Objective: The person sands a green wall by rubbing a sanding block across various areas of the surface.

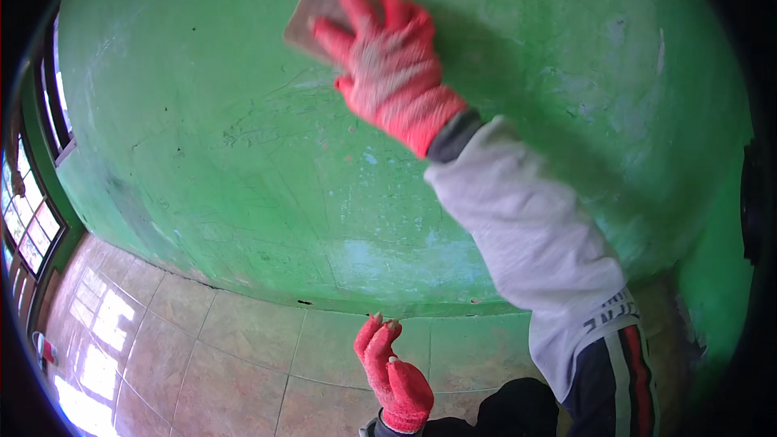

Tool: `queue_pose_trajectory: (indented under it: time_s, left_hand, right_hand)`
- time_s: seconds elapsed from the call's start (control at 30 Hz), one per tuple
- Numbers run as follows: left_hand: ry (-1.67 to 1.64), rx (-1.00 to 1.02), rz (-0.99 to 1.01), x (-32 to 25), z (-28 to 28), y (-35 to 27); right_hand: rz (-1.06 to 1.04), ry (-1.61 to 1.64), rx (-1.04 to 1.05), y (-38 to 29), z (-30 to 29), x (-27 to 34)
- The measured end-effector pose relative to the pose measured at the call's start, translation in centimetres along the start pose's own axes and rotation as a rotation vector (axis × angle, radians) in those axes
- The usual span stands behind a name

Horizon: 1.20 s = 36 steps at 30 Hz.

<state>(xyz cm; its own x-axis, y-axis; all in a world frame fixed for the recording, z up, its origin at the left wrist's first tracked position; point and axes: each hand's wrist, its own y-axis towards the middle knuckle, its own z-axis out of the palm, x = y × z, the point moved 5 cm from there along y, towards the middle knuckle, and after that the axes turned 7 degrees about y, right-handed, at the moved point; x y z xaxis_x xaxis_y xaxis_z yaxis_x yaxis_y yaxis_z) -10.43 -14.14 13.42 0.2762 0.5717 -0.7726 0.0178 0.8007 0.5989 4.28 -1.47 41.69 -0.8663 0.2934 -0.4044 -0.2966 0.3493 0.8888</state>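
My right hand [394, 60], in a red glove with worn pale patches, holds a flat brownish rectangular block [315, 15] against the green painted wall [261, 164]. Its fingers are spread over the block's back; the block's far face is hidden. Around it the wall's paint is scuffed and scratched, with pale bluish patches low down and at the right. My left hand [394, 376], in a matching red glove with the fingertips bare, hangs low before the wall's foot. Its fingers are loosely curled, apart from the thumb, and nothing shows in it.
A tiled floor [243, 340] meets the wall's foot and reflects window light at the left. A barred window [30, 218] stands at the far left, with a small red and white object [45, 349] below it. Something dark [753, 200] is at the right edge.
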Motion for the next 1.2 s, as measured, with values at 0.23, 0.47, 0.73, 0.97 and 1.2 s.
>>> queue_pose_trajectory:
  time_s: [0.23,0.47,0.73,0.97,1.2]
  left_hand:
    - [-0.102,-0.083,0.002,-0.3,-0.9,-0.8]
    - [0.018,-0.01,-0.031,1.1,-0.1,-0.1]
    - [-0.049,-0.041,-0.038,0.5,-0.1,-0.3]
    - [0.13,0.056,0.055,-0.1,-1.3,-0.2]
    - [0.09,0.076,-0.029,0.7,-0.4,-0.1]
  right_hand:
    - [-0.79,-0.014,0.433,-31.2,5.4,7.1]
    - [-0.053,0.15,0.091,-9.3,-1.5,-4.8]
    - [-0.54,-0.027,0.446,-30.7,6.3,8.7]
    - [-0.397,0.238,0.306,-20.6,5.1,6.1]
    - [0.033,0.085,-0.07,-1.1,0.1,-0.8]
